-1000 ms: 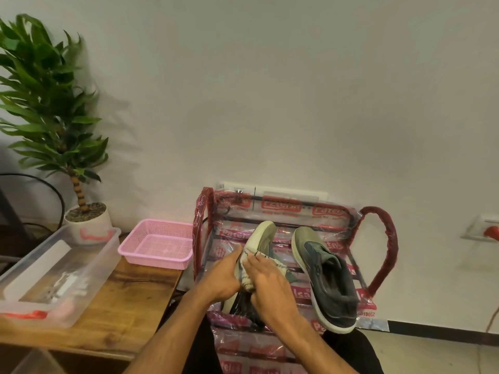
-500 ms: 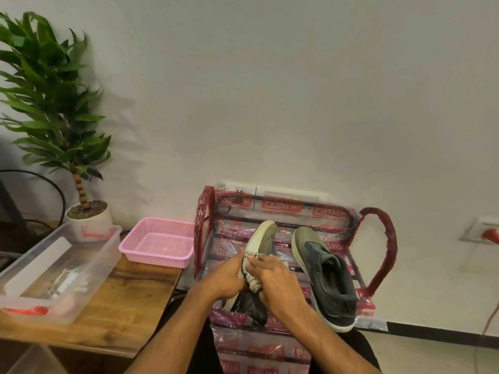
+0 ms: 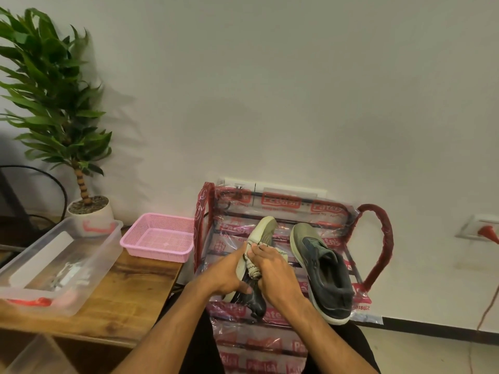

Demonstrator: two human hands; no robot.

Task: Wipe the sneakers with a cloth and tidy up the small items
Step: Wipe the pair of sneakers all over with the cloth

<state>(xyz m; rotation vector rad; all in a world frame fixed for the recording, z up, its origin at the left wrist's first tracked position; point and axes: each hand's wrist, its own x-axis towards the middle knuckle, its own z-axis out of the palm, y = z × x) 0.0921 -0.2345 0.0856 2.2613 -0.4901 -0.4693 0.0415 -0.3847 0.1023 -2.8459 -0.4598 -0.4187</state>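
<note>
My left hand [image 3: 225, 275] grips a grey-green sneaker [image 3: 263, 233] by its side, sole turned left and toe pointing up. My right hand [image 3: 272, 273] holds a pale cloth [image 3: 251, 267] bunched against the sneaker's upper. The heel end is mostly hidden under both hands. A second matching sneaker [image 3: 321, 268] lies on the plastic-wrapped shoe rack [image 3: 378, 238] just right of my hands. On the wooden table [image 3: 135, 290] to the left stand a pink basket [image 3: 159, 238] and a clear plastic box [image 3: 56, 265] with small items inside.
A potted plant [image 3: 54, 109] stands at the back left of the table against the white wall. A wall socket with a red plug [image 3: 483, 232] is at the right, its cord hanging down. Black cables loop at the far left.
My right hand with the cloth has slid a little down and along the sneaker's upper. The view has shifted slightly. The second sneaker has not moved.
</note>
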